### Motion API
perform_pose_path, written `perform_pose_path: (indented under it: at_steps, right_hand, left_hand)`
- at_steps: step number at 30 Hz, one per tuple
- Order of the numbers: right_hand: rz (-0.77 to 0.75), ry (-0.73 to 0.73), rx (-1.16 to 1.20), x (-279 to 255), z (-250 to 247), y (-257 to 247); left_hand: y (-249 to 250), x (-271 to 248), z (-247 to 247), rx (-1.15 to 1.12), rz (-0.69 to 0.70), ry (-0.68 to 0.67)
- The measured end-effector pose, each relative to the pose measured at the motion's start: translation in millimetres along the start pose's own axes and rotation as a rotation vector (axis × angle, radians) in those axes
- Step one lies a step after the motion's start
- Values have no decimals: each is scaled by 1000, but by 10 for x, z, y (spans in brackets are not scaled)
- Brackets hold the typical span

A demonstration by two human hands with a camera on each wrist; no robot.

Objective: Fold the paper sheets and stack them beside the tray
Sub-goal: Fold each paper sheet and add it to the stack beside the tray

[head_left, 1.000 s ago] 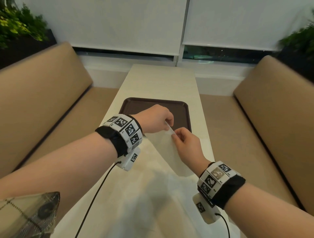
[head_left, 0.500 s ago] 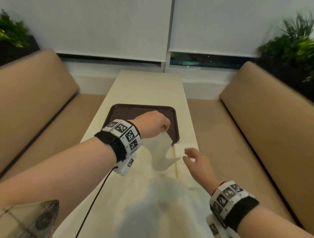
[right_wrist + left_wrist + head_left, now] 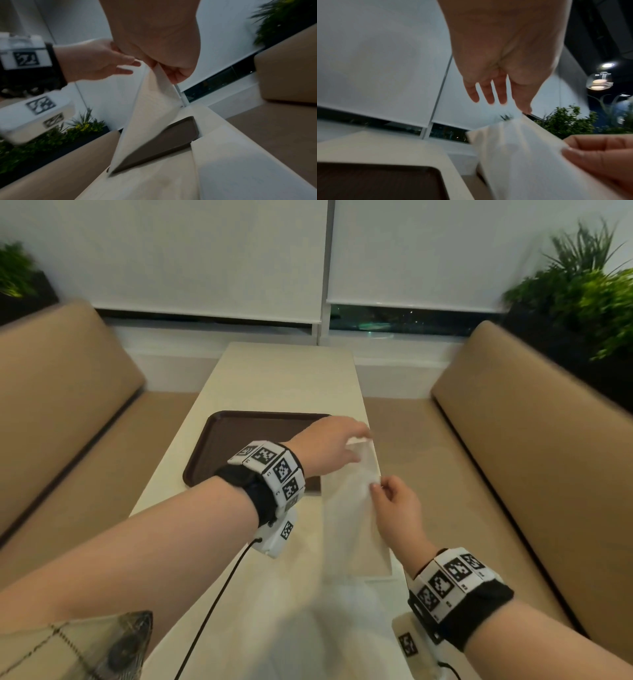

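On my far left I see a tan bench (image 3: pixel 58 392) with a dark planter of greenery (image 3: pixel 13 275) behind it. Next comes the pale desk (image 3: pixel 287 378), running away from me toward the white window blinds (image 3: pixel 205 258). A dark brown tray (image 3: pixel 246 436) lies on the desk, and my left forearm with its marker band (image 3: pixel 274 474) crosses in front of the tray's near right corner, hiding it. My left hand (image 3: pixel 329 450) reaches past the tray's right edge; its fingers (image 3: pixel 488 93) are straight and spread, and the thumb tip sits at the top edge of a paper sheet (image 3: pixel 349 508). I cannot tell whether the thumb pinches the sheet. That sheet is lifted above the desk, just right of the tray. My right hand (image 3: pixel 397 511) pinches its right edge between thumb and curled fingers. Under it, more white paper (image 3: pixel 376 559) lies flat beside the tray. Farther right stand another tan bench (image 3: pixel 534 440) and a leafy plant (image 3: pixel 589 285).
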State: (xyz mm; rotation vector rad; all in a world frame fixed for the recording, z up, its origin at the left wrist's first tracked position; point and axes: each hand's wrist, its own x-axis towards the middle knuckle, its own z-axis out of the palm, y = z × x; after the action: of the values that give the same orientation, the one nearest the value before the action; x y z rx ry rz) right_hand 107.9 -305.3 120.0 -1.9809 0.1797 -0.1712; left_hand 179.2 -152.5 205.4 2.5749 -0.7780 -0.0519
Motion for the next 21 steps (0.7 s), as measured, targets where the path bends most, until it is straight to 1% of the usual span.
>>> perform_pose_path:
  at_steps: [1,2,3,4,6,7,8,11,12,14,15,16,17,18,21]
  right_hand:
    - [31,28,38,44,-61,25]
    - [62,43,68,91,-124,42]
    - [91,47,107,142,-177,87]
    - [121,46,148,191,-218,137]
    - [161,42,172,284,-262,269]
    - [176,34,160,328,-267,342]
    - [198,22,154,364,-265,412]
    - [279,-12,177,454,-237,653]
    - [301,-20,175,481,-230,732]
    - [330,-39,190,529,-220,857]
    - [339,-46,199,554,-215,909]
    - [346,-55,194,575,-212,947]
    - [355,-61,188,596,-203,988]
    - [366,-67,172,618,-188,1028]
    - [377,-89,50,700,-117,1145]
  left_hand:
    - [-32,-26,47,-91,-41,82]
    - [-69,-56,107,-187,-114,129]
    - [-105,-89,192,-285,-198,127]
    - [-143,-107,305,-385,-271,83]
    - [-188,-122,563,-619,-375,-16]
    - [-195,-108,685,-714,-406,-25]
    - [-208,-80,818,-763,-427,-13]
    - [-230,-6,1230,-680,-502,-5]
    - [-246,5,1380,-715,-554,-23]
    - [-259,12,1615,-1006,-689,-90]
    - [-259,8,1674,-1138,-736,-105]
    - [-268,13,1717,-1206,-757,-95]
    - [-289,20,1750,-1201,-761,-74]
    - [-319,30,1777,-1139,-755,-44]
    - [-397,53,1859,-850,-730,62]
